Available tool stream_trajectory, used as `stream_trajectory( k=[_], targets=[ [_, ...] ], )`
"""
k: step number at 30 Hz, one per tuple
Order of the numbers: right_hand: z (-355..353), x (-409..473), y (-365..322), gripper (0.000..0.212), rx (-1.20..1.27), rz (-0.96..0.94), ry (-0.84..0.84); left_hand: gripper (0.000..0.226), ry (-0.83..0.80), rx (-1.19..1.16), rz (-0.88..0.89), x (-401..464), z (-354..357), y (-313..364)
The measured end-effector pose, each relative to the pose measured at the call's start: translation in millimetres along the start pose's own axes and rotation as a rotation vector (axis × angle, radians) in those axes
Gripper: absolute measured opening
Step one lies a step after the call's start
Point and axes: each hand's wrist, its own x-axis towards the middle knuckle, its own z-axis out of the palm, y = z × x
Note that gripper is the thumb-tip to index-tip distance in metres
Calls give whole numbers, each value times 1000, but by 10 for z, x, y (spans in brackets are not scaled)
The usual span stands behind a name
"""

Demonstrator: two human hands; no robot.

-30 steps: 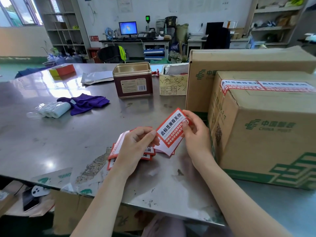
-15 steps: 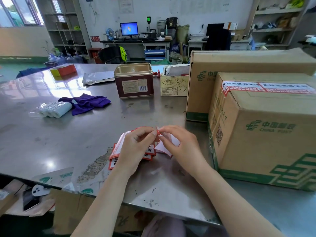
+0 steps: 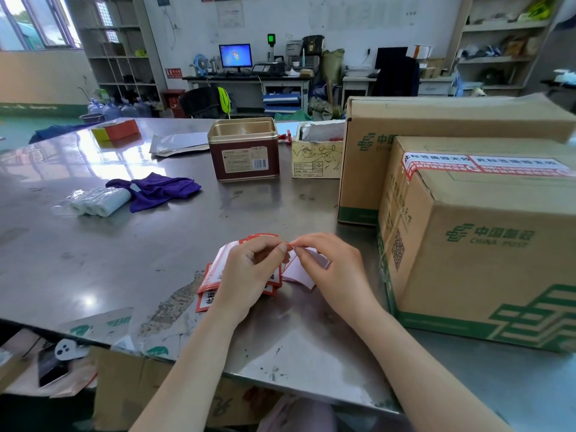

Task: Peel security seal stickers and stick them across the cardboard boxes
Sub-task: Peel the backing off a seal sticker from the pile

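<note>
Peeling: your left hand [image 3: 249,272] and right hand [image 3: 330,269] both pinch one red-and-white seal sticker [image 3: 304,266] over the near stack.
Done: near-right brown cardboard box [image 3: 486,244] sealed on top.
Left: far brown cardboard box [image 3: 436,126], no seal visible.

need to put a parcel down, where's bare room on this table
Bare steel lies between the purple cloth, the open tin and the sticker pile. Crowded on the right: two cardboard boxes beside both hands.

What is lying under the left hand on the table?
Under the left hand lies a pile of red-bordered seal stickers on the metal table. The hand covers their middle, so their number is unclear.
</note>
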Motion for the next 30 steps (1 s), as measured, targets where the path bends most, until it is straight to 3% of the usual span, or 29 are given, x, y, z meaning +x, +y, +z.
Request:
stream_trajectory(
  k=[10, 16, 23, 30],
  targets=[
    [-3, 1, 26, 11, 28, 3, -3, 13, 8, 106, 80, 2, 7, -13],
    [-39, 23, -11, 5, 113, 108, -53, 13, -47, 175, 180, 0, 7, -5],
    [-57, 30, -34, 14, 197, 208, -22, 17, -71, 170, 207, -11, 24, -16],
    [-64, 80, 15, 17, 287, 384, 76, 20, 34, 59, 85, -7, 31, -11]
  ],
)
